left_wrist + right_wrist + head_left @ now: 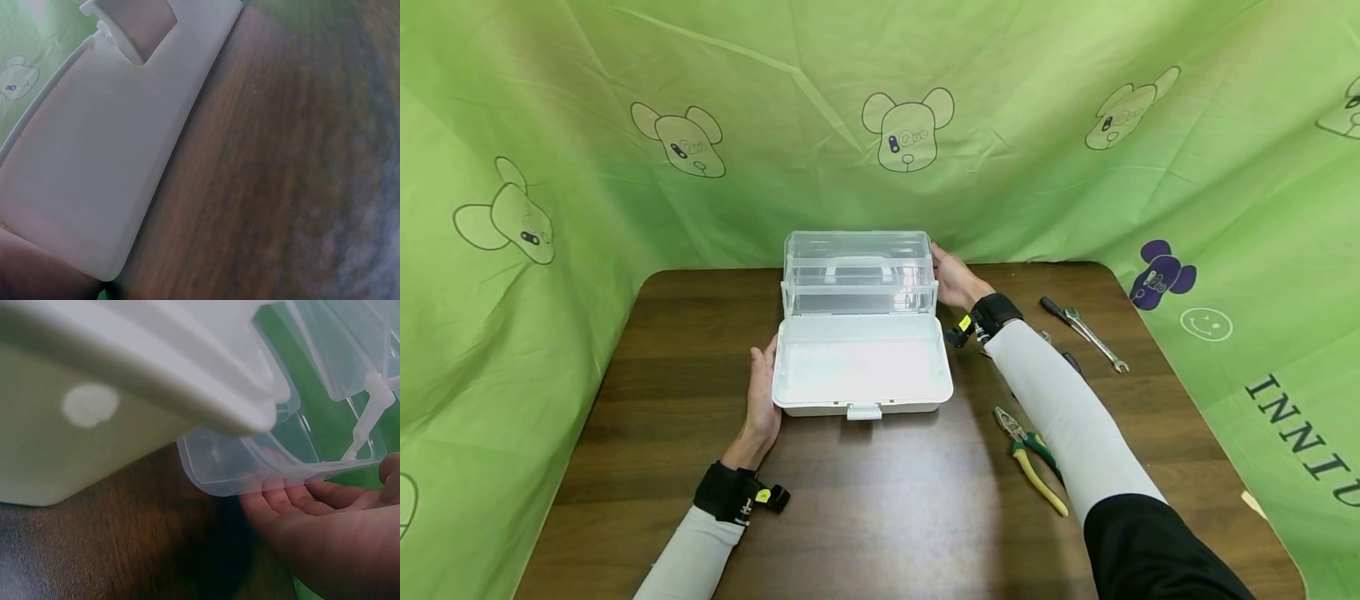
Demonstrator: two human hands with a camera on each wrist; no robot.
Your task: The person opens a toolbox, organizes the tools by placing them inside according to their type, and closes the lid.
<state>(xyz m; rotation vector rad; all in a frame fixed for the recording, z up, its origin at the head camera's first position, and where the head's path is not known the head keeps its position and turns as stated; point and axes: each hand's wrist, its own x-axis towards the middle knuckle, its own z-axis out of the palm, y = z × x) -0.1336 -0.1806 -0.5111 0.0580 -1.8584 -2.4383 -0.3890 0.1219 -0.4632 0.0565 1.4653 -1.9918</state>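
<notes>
A white plastic toolbox (861, 367) stands open on the table, its front latch (864, 412) facing me. Its clear lid (859, 243) is tipped back, with see-through trays (857, 302) raised in front of it. My left hand (762, 400) lies along the left side of the base; in the left wrist view part of that hand (44, 269) shows at the box's lower corner. At the lid's right side, my right hand (953, 279) touches the clear plastic. The right wrist view shows its fingers (300, 497) along the lid's outer edge, partly seen through it.
On the right lie pliers (1033, 475) with yellow and green handles, a wrench (1101, 346) and a black-handled tool (1055, 309). My right forearm partly covers another dark-handled tool (1072, 362). A green curtain (820, 192) with printed bear heads hangs behind the wooden table (677, 358).
</notes>
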